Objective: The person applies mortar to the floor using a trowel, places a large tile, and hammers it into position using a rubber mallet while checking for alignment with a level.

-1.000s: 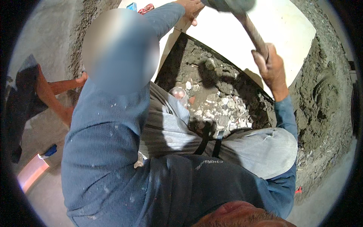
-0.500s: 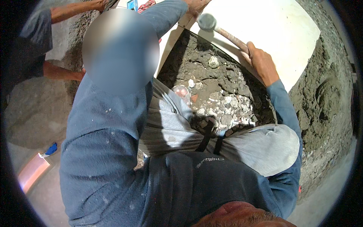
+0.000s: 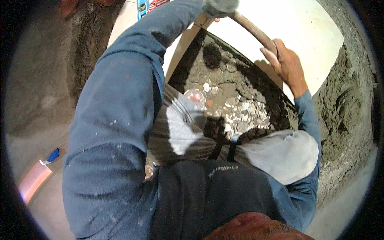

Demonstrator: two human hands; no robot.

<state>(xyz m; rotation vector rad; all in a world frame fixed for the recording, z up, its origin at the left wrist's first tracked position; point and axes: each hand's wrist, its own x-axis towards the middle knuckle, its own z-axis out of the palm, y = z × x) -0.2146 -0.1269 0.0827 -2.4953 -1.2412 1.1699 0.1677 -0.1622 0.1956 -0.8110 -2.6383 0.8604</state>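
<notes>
My right hand (image 3: 291, 69) is closed round the wooden handle of a rubber mallet (image 3: 256, 33). Its dark grey head is raised over the far edge of the view, above a large pale tile (image 3: 316, 40). My left arm stretches far forward, and the mallet head hides most of my left hand (image 3: 217, 19); only a bit of fingertip shows by the tile, so its grip is unclear. Nearer to me, a bed of wet mortar and broken rubble (image 3: 244, 114) lies exposed between the tile and my legs.
At the far left of the tiles lie a blue spirit level (image 3: 142, 9) and a red-and-white striped bundle (image 3: 157, 5). Rough mortar (image 3: 340, 104) borders the tile on the right. A pinkish panel (image 3: 35, 182) and a blue object (image 3: 53, 156) are on the left floor.
My right hand has lifted the mallet, its head moving toward the far edge and now covering my left hand. The other person's arms at the far left have mostly left view.
</notes>
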